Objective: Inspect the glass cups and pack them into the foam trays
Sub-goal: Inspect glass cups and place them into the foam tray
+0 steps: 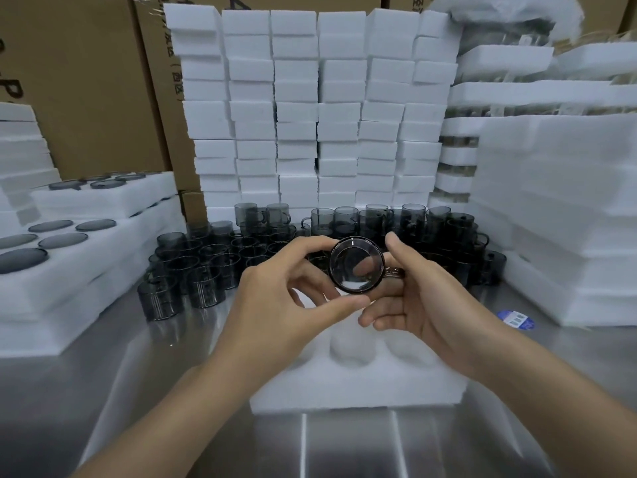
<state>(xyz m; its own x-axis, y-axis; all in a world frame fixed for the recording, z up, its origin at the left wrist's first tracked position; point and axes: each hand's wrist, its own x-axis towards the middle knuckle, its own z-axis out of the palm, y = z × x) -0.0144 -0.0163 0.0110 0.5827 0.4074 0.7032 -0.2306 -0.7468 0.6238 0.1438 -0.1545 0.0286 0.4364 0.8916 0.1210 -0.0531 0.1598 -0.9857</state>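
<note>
I judge this the inspection step. Below my fingers lies the open foam tray (358, 377), its pockets free, with bare steel table (172, 391) around. Left hand (275, 301) and right hand (420, 298) both pinch one smoked glass cup (356, 264), its round end facing me; next, lower it squarely into a pocket.

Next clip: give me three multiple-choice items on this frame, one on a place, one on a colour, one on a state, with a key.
1. Where is the foam tray nearest the person?
A. On the steel table, below the hands
B. On a cardboard box
C. On the floor

2. What colour are the glass cups?
A. Clear green
B. Smoky grey
C. Amber

3. How is the held cup held?
A. Left hand alone
B. Resting in the tray
C. By both hands, with the right hand

Key: 1 A, tray lies under the hands; 2 B, dark grey tint; 3 C, fingers of both grip it.
</note>
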